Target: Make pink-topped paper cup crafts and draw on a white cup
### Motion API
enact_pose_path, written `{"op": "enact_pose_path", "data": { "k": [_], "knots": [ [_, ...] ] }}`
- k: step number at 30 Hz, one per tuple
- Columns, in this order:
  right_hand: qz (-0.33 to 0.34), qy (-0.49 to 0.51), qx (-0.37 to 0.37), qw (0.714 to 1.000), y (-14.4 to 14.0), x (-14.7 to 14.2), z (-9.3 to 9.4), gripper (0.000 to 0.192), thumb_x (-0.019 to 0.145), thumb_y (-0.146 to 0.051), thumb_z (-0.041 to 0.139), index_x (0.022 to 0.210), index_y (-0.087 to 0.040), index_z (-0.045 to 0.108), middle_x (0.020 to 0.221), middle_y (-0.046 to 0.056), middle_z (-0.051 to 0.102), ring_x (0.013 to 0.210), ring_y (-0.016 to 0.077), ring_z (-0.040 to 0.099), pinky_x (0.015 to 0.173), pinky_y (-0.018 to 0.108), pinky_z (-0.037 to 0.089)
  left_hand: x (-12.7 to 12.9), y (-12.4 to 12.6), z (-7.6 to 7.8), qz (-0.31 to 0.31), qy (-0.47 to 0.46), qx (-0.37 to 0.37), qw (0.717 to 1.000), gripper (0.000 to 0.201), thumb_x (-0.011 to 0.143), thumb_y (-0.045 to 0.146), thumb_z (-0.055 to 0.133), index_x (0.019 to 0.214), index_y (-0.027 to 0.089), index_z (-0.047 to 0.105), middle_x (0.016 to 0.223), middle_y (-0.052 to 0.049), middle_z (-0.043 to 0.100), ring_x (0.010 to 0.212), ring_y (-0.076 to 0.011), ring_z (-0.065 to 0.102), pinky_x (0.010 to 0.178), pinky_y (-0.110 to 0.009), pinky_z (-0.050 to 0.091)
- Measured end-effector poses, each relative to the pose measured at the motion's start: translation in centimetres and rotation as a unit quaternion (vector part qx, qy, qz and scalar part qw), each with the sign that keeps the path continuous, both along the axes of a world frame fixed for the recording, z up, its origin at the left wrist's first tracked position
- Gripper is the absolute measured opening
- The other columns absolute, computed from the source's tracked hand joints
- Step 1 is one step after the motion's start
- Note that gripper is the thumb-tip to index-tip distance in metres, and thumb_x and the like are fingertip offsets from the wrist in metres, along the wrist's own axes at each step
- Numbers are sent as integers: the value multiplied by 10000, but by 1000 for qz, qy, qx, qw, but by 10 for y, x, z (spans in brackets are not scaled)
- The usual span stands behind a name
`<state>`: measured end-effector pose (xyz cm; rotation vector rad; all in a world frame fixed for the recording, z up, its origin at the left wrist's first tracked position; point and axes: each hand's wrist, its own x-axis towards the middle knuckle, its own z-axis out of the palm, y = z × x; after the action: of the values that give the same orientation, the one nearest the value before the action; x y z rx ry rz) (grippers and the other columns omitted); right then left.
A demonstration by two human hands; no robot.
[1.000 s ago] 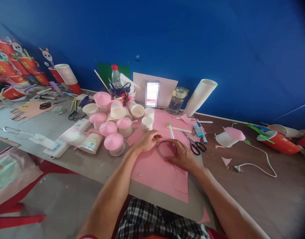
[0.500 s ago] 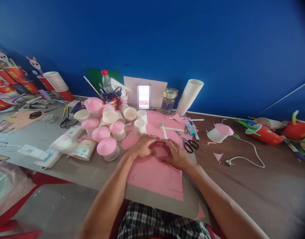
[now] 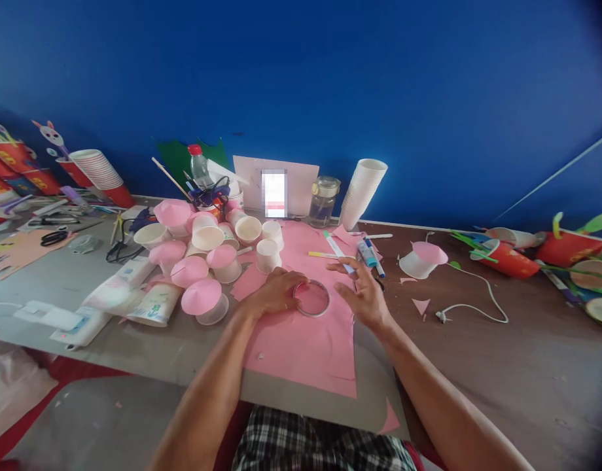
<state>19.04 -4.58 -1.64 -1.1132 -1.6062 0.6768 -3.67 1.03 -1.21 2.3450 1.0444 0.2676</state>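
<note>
A thin metal ring (image 3: pixel 311 298) lies flat on a pink paper sheet (image 3: pixel 301 347) in front of me. My left hand (image 3: pixel 273 294) rests on the sheet and grips the ring's left rim with curled fingers. My right hand (image 3: pixel 362 296) is lifted just right of the ring, apart from it. Its fingers are loosely spread around the near end of a green-capped white marker (image 3: pixel 336 247), which slants up and away to the left.
Several white cups, some with pink paper cones (image 3: pixel 201 297), crowd the left. A glue stick (image 3: pixel 366 252), a cup stack (image 3: pixel 360 193), a glass jar (image 3: pixel 323 201) and a phone (image 3: pixel 274 193) stand beyond. A white cable (image 3: pixel 470 304) and red cup crafts (image 3: pixel 510 260) lie right.
My right hand let go of the ring, lifted to the right and took the marker, which now lies more slanted. My left hand stays on the ring. The view shifted slightly right.
</note>
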Motion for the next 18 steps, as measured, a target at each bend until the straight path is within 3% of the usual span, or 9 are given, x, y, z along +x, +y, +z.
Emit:
{"op": "enact_pose_path", "data": {
  "k": [4,10,14,18],
  "knots": [
    [-31,210,1,977,1,0,6,216,894,-380,588,1062,-245,605,711,3,715,754,182,665,766,352,492,2,0,3,-9,9,-2,1000,473,761,292,641,1226,257,563,1307,-6,592,1182,-256,476,1049,-411,333],
    [-2,476,-29,879,12,16,15,181,812,-423,693,886,-259,673,443,-84,530,533,122,559,691,295,508,1,-2,6,14,17,-21,1000,504,770,303,628,1265,270,542,1345,12,559,1235,-258,421,1064,-397,358],
    [10,562,-98,821,16,30,14,202,777,-435,728,833,-250,672,395,-103,431,514,113,534,662,273,522,-2,0,0,2,-7,1,1000,463,796,350,621,1249,275,566,1319,-4,580,1216,-246,446,1066,-392,366],
    [5,569,-135,811,15,31,12,210,780,-446,721,810,-245,666,383,-107,384,479,106,497,648,264,515,-3,1,2,20,-134,35,990,310,857,349,553,1136,242,638,1208,-58,646,1130,-237,522,1021,-411,397]
  ]
}}
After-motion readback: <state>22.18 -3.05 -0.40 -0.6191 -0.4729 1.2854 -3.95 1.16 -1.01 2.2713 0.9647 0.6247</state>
